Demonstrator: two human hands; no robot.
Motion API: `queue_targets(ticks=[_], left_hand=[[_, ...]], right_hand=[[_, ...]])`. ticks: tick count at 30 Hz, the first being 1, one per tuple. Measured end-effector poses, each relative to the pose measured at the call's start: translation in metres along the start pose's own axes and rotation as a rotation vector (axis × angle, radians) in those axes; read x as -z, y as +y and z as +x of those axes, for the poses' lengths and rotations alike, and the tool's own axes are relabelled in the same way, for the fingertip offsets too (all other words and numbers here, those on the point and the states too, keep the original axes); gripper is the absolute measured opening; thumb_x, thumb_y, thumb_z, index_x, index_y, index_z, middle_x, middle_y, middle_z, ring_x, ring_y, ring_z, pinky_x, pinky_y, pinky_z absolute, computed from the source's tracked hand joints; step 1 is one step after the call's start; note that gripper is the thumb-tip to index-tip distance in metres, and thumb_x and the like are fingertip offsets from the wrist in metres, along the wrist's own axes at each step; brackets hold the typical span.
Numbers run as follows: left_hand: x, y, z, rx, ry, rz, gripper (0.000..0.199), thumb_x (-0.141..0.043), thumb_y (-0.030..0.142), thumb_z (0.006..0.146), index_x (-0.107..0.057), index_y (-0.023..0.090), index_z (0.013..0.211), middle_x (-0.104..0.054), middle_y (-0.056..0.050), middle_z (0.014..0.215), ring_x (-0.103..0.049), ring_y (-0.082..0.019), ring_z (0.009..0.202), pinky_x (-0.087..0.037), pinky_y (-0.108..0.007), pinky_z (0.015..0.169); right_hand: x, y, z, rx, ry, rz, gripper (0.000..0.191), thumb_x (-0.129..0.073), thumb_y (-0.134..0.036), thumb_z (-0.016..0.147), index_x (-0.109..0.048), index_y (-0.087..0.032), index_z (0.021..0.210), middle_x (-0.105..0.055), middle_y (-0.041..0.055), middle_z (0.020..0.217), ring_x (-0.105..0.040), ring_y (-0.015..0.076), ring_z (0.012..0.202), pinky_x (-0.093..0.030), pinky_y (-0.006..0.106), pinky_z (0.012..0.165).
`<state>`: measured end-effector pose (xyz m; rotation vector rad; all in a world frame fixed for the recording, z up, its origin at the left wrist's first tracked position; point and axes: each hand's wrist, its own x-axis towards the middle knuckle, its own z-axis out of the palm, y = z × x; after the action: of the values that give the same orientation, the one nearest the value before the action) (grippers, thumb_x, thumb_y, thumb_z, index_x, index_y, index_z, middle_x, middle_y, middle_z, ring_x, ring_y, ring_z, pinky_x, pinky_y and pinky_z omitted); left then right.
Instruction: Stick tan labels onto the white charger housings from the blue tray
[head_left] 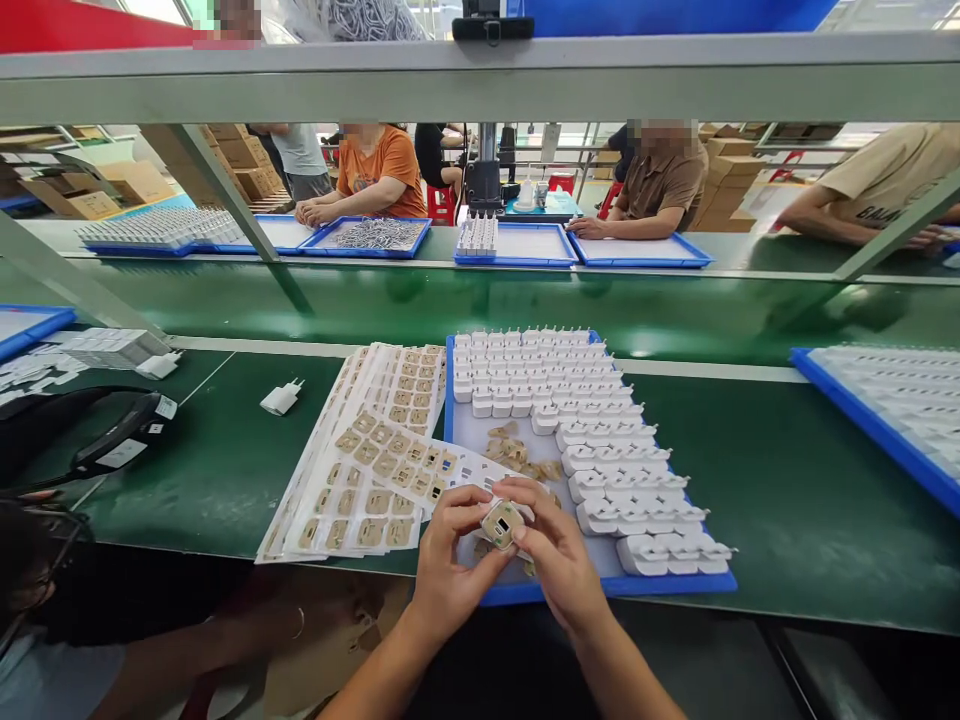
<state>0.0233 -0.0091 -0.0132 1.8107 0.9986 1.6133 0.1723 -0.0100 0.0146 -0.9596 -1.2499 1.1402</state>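
Between my fingertips, over the near edge of a blue tray [607,588], is a white charger [502,524] with a tan sticker on its face. My left hand [454,555] grips its left side, and my right hand [559,555] holds its right side with the thumb on the face. Rows of white chargers [630,480] stand in the tray, prongs up. Loose tan pieces [517,452] lie on the tray floor. Left of the tray, sheets of tan stickers [360,500] are spread in an overlapping stack, and one sheet [405,458] reaches over the tray's edge.
A single white charger [282,397] lies left of the sheets. Farther left are a black strap-like object [124,435] and stacked white parts [112,347]. Another blue tray [885,420] is at the right. A metal rail [480,85] crosses above. People sit across the bench; someone is at lower left.
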Motion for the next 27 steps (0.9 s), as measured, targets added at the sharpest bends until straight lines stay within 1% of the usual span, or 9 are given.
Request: queue_targets(ticks=[2, 5, 8, 12, 14, 16, 19, 23, 27], left_hand=[[0.003, 0.0, 0.0, 0.047, -0.047, -0.038, 0.034, -0.075, 0.019, 0.084, -0.059, 0.024, 0.114, -0.062, -0.008, 0.112, -0.066, -0.021, 0.106, -0.063, -0.034, 0.08], [0.005, 0.003, 0.0, 0.054, -0.102, -0.049, 0.036, -0.075, 0.017, 0.083, -0.06, 0.024, 0.115, -0.063, -0.008, 0.113, -0.066, -0.021, 0.106, -0.064, -0.031, 0.077], [0.006, 0.007, 0.001, 0.081, -0.099, -0.041, 0.037, -0.075, 0.015, 0.081, -0.061, 0.024, 0.114, -0.064, -0.008, 0.112, -0.066, -0.02, 0.105, -0.064, -0.027, 0.072], [0.009, 0.007, 0.004, 0.236, -0.089, -0.026, 0.031, -0.075, 0.018, 0.08, -0.062, 0.023, 0.109, -0.065, -0.008, 0.112, -0.07, -0.02, 0.1, -0.063, -0.023, 0.066], [0.011, 0.003, 0.005, 0.31, -0.091, -0.02, 0.028, -0.074, 0.021, 0.081, -0.062, 0.022, 0.107, -0.067, -0.008, 0.112, -0.071, -0.018, 0.093, -0.064, -0.024, 0.065], [0.014, -0.001, 0.006, 0.353, -0.106, -0.033, 0.029, -0.073, 0.024, 0.082, -0.061, 0.021, 0.109, -0.068, -0.008, 0.109, -0.071, -0.017, 0.087, -0.064, -0.025, 0.066], [0.019, -0.004, 0.007, 0.403, -0.111, -0.065, 0.038, -0.069, 0.024, 0.083, -0.058, 0.021, 0.119, -0.068, -0.007, 0.104, -0.07, -0.016, 0.084, -0.064, -0.027, 0.069], [0.036, -0.001, 0.016, 0.439, -0.076, 0.028, 0.044, -0.064, 0.02, 0.083, -0.059, 0.023, 0.127, -0.064, -0.009, 0.12, -0.07, -0.018, 0.096, -0.062, -0.026, 0.075], [0.079, -0.017, 0.043, 0.388, 0.04, 0.244, 0.036, -0.065, 0.026, 0.085, -0.063, 0.023, 0.121, -0.065, -0.009, 0.123, -0.065, -0.023, 0.113, -0.06, -0.032, 0.087]], right_hand=[[0.008, -0.005, 0.005, 0.039, -0.041, -0.132, 0.027, -0.062, -0.028, 0.089, -0.074, -0.027, 0.113, -0.074, 0.0077, 0.11, -0.068, 0.0242, 0.1, -0.057, 0.037, 0.082], [0.015, -0.013, 0.015, 0.155, -0.056, -0.368, 0.014, -0.062, -0.028, 0.093, -0.072, -0.026, 0.103, -0.074, 0.0049, 0.097, -0.066, 0.0226, 0.097, -0.054, 0.038, 0.086], [0.016, -0.019, 0.019, 0.301, -0.085, -0.521, 0.008, -0.062, -0.021, 0.094, -0.068, -0.025, 0.095, -0.073, 0.0043, 0.097, -0.065, 0.0221, 0.098, -0.053, 0.039, 0.087], [0.016, -0.023, 0.009, 0.513, -0.137, -0.611, 0.009, -0.063, -0.016, 0.091, -0.065, -0.025, 0.093, -0.069, 0.0047, 0.098, -0.064, 0.0217, 0.093, -0.053, 0.038, 0.083], [0.018, -0.023, 0.005, 0.516, -0.11, -0.532, 0.006, -0.06, -0.019, 0.093, -0.062, -0.025, 0.092, -0.067, 0.0033, 0.091, -0.064, 0.02, 0.085, -0.053, 0.035, 0.075], [0.022, -0.021, 0.009, 0.417, 0.022, -0.495, 0.007, -0.055, -0.022, 0.097, -0.058, -0.025, 0.092, -0.064, 0.0017, 0.083, -0.063, 0.0179, 0.076, -0.053, 0.031, 0.067], [0.031, -0.01, 0.026, 0.307, 0.19, -0.716, 0.009, -0.052, -0.026, 0.1, -0.06, -0.023, 0.099, -0.067, 0.0035, 0.085, -0.065, 0.0184, 0.071, -0.055, 0.032, 0.066], [0.038, 0.012, 0.045, 0.392, 0.112, -1.137, 0.031, -0.041, -0.029, 0.103, -0.061, -0.018, 0.124, -0.072, 0.0149, 0.116, -0.069, 0.0294, 0.104, -0.057, 0.045, 0.088], [0.042, 0.025, 0.044, 0.476, 0.042, -1.198, 0.031, -0.042, -0.029, 0.103, -0.062, -0.018, 0.124, -0.072, 0.0126, 0.118, -0.068, 0.0283, 0.108, -0.056, 0.043, 0.092]])
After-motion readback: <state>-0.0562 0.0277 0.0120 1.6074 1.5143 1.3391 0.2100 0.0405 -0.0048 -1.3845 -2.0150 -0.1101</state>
